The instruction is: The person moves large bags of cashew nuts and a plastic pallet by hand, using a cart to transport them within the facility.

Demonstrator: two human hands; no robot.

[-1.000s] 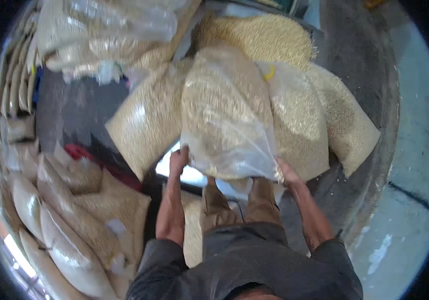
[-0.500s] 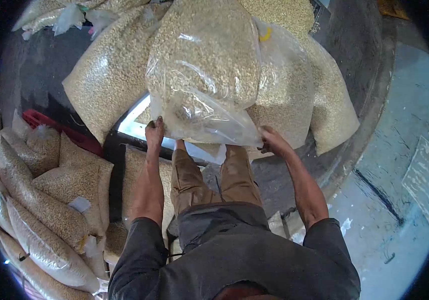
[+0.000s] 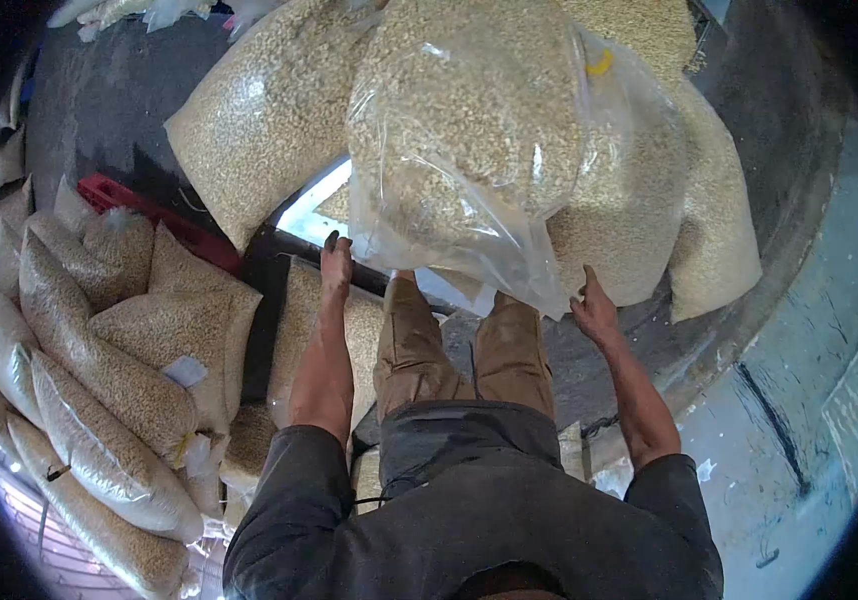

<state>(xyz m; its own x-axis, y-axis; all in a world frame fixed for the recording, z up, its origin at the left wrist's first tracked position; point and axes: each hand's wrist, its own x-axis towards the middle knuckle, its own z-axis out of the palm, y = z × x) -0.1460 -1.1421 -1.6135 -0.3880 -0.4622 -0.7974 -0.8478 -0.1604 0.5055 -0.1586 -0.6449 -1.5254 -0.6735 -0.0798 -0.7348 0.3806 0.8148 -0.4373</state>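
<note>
Because bulky clear bag (image 3: 469, 130) leans on stacked bags (image 3: 249, 130) ahead, above our knees (image 3: 414, 315), we flank its slack lower edge: left hand (image 3: 336, 265) at one corner, grip unreadable; right hand (image 3: 596, 312) released, fingers spread, beside other.

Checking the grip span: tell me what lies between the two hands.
Head view: the slack lower edge of the clear grain bag lies between left hand and right hand, the person's tan-trousered knees beneath it.
</note>
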